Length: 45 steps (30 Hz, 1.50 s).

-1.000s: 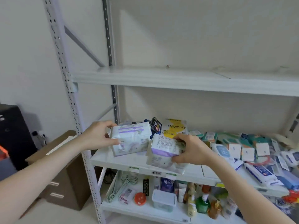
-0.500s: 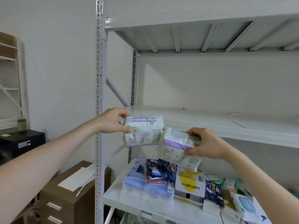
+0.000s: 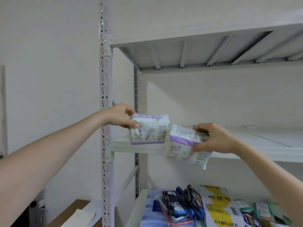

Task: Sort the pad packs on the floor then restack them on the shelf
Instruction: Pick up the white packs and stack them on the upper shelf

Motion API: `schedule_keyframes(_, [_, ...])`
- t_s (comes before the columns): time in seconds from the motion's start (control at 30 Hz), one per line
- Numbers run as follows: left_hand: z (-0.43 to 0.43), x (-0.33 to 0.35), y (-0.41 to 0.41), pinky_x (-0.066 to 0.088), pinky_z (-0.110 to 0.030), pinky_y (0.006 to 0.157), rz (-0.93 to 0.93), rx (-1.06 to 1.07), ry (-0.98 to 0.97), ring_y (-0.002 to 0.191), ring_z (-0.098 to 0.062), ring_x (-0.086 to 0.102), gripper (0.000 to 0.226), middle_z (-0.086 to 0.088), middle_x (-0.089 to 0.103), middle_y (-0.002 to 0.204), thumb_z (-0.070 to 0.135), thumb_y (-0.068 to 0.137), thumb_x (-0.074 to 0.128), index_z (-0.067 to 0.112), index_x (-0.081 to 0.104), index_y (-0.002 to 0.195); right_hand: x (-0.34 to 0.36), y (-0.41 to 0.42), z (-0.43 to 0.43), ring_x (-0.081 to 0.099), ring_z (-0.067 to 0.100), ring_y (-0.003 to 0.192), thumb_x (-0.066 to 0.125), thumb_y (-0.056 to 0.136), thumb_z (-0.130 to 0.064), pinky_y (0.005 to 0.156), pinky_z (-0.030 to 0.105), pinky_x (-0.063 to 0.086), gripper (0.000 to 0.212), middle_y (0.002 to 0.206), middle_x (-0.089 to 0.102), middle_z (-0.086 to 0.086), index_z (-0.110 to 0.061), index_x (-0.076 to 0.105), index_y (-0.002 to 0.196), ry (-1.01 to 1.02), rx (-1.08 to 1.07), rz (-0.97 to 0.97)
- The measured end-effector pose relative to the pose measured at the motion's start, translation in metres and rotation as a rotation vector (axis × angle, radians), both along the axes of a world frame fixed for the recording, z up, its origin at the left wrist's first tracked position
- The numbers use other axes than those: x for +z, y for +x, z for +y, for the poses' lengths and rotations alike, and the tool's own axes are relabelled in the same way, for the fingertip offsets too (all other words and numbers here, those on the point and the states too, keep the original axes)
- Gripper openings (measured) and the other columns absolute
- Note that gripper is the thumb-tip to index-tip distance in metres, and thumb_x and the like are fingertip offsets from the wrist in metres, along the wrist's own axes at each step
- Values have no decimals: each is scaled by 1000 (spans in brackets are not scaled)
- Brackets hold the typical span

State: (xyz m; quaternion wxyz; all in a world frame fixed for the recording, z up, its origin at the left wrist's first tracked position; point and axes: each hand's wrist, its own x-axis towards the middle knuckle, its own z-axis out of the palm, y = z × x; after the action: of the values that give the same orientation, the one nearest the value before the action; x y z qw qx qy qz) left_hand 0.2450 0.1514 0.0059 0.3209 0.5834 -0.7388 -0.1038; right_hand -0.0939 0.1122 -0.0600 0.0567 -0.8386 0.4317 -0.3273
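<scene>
Left hand (image 3: 120, 115) gripping a white-and-purple plastic pad pack (image 3: 148, 129) at the white metal shelf's (image 3: 255, 145) front-left corner, right hand (image 3: 213, 138) holding a second, tilted pack (image 3: 183, 147) at its front edge, print unreadable, yellow-and-white bag (image 3: 218, 208) below reading "CHA HUO LI"

Small print on the pad pack (image 3: 149, 129) in the left hand (image 3: 118, 115) too fine to read. Right hand (image 3: 214, 140) covering one end of the tilted pad pack (image 3: 183, 145) — label there hidden. Below the right hand, yellow-and-white pouch (image 3: 219, 208) cut off by the bottom edge; dark packets (image 3: 182, 203) beside it blurred. Below the left forearm, cardboard box (image 3: 73, 213) also cropped — contents not to be told.
</scene>
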Motion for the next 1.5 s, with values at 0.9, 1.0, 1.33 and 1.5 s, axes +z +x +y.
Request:
schedule_keyframes(0.9, [-328,36,48,58,-29,77,34,-83,151,81,-20,72,32,-8,75,92,13,76,79,7,67,104,65,65,-242,66,17,89,88,61,-29,79,40,57,46,97,69,-4,-23,67,102,24,-155,1])
schedule_keyframes(1.0, [-360,28,49,58,-34,84,44,-85,194,88,-24,72,35,-8,75,94,12,74,81,7,67,106,68,71,-267,67,18,88,88,61,-29,80,39,57,44,97,70,-2,-22,67,100,43,-157,31])
schedule_keyframes(1.33, [-431,20,61,56,-36,89,66,-74,282,97,-27,70,40,-9,75,99,13,73,82,8,67,110,80,88,-331,66,14,87,85,67,-28,73,31,56,44,98,65,-4,-21,61,103,136,-145,234])
schedule_keyframes(1.5, [-442,8,70,56,-36,90,107,-70,332,100,-25,69,46,-9,73,107,12,74,82,11,64,117,73,93,-354,67,15,87,84,70,-24,67,27,55,42,103,66,0,-19,62,106,211,-94,225])
